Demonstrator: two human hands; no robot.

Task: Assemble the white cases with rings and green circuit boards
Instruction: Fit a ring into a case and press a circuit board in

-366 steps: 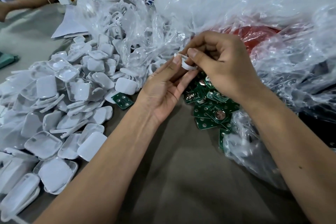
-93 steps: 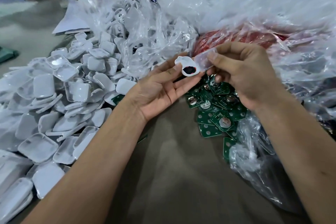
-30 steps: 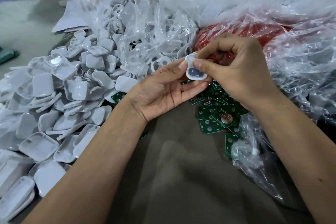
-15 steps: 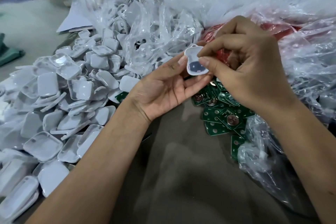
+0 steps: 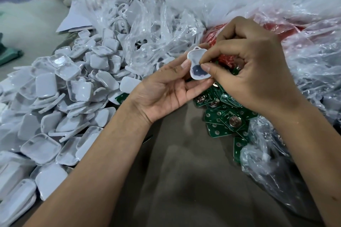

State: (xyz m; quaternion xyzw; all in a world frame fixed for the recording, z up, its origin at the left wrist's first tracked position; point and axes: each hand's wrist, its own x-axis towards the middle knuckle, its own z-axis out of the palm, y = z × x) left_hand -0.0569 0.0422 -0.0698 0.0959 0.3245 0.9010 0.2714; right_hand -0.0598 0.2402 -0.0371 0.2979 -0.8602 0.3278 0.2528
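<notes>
Case: white case half (image 5: pixel 198 66), dark disc inside, no legible writing
Left hand (image 5: pixel 166 94): fingers grip its 9 o'clock edge
Right hand (image 5: pixel 252 72): thumb and forefinger pinch its 3 o'clock rim

Bare worktop (image 5: pixel 184 180) lies open below the boards (image 5: pixel 227 120), between the two forearms. Left of the boards, a heap of cases (image 5: pixel 60 97) blocks the way. Behind them a clear bag (image 5: pixel 140 24) rises; crumpled plastic (image 5: pixel 304 83) crowds their right side and spills down beside them.
</notes>
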